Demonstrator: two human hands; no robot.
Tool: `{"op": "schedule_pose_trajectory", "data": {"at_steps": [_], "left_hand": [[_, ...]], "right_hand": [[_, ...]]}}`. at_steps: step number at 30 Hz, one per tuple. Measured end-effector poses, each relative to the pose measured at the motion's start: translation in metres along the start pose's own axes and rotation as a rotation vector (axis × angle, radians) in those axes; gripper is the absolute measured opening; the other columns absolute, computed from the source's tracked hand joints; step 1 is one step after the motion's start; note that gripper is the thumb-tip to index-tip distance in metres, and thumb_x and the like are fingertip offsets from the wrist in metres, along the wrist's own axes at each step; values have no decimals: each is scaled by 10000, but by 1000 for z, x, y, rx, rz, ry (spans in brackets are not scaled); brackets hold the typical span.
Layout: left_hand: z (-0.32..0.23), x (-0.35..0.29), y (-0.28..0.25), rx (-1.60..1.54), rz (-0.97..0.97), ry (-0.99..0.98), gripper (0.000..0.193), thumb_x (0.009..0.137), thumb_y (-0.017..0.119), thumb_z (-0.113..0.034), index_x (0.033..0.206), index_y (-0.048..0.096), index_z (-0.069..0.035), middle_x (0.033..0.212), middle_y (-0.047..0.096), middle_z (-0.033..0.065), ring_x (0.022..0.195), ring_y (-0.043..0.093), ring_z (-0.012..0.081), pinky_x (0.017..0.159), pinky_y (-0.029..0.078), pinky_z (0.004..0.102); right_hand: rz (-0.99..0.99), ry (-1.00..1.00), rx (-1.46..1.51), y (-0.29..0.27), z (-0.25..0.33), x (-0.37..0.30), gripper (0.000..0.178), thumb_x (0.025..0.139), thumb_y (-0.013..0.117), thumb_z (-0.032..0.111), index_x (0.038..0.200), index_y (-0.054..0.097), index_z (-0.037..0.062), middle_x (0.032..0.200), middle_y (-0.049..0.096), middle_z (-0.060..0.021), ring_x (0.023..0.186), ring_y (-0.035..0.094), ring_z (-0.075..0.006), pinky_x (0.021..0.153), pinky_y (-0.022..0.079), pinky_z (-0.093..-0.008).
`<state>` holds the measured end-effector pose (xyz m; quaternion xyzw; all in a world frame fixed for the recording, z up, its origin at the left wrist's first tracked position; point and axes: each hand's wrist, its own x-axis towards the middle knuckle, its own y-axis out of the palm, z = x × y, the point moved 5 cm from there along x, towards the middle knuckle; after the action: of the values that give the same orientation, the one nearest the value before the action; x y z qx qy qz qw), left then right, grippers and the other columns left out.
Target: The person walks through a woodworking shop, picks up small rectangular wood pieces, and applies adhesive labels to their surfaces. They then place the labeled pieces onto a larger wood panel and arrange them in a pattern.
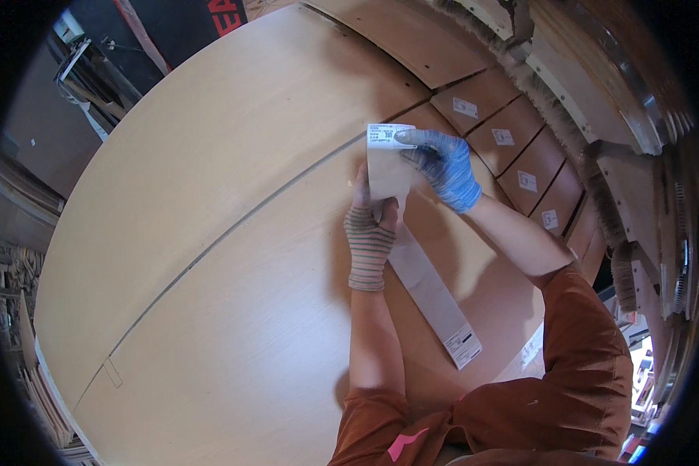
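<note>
A long strip of backing paper (pixel 428 291) with printed labels at its ends runs through my hands and trails down over the wood-coloured panel (pixel 271 295). My left hand (pixel 370 242), in a striped grey-brown glove with bare fingertips, is closed around the strip near its upper part. At the top end, my right hand (pixel 448 169), in a blue knitted glove, pinches the edge of a white printed label (pixel 381 134) between thumb and fingers. Whether that label is lifted off the backing cannot be made out.
Another large panel (pixel 209 163) lies beyond a narrow gap. To the far right several smaller brown boards (pixel 485 151) carry white labels. A machine with a long bristle brush (pixel 555 101) borders them. Stacked boards (pixel 42 396) stand at the left edge.
</note>
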<state>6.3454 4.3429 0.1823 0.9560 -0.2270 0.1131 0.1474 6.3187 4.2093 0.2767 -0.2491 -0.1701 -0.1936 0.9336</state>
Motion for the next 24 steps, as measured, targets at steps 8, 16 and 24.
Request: {"op": "schedule_pose_trajectory", "data": {"at_steps": [8, 16, 24], "left_hand": [[3, -4, -3, -27, 62, -90, 718, 759, 445, 119, 1424, 237, -54, 1256, 458, 105, 1116, 477, 194, 952, 407, 310], [10, 0, 5, -8, 70, -87, 698, 774, 452, 115, 1420, 250, -58, 1256, 462, 105, 1121, 477, 192, 955, 403, 317], [16, 1, 10, -24, 24, -46, 619, 786, 616, -51, 1356, 373, -72, 1078, 580, 113, 961, 567, 183, 828, 468, 299]], "right_hand": [[-15, 29, 65, 7, -5, -5, 337, 805, 628, -44, 1130, 584, 33, 1036, 620, -71, 954, 588, -136, 822, 495, -260], [-181, 62, 100, -1, -22, -12, 388, 795, 651, -7, 1166, 547, 41, 1106, 593, -77, 1002, 576, -149, 824, 492, -285], [-475, 380, 396, 26, -91, -53, 324, 792, 642, -22, 1105, 571, 21, 1056, 599, -46, 960, 560, -129, 846, 465, -262]]}}
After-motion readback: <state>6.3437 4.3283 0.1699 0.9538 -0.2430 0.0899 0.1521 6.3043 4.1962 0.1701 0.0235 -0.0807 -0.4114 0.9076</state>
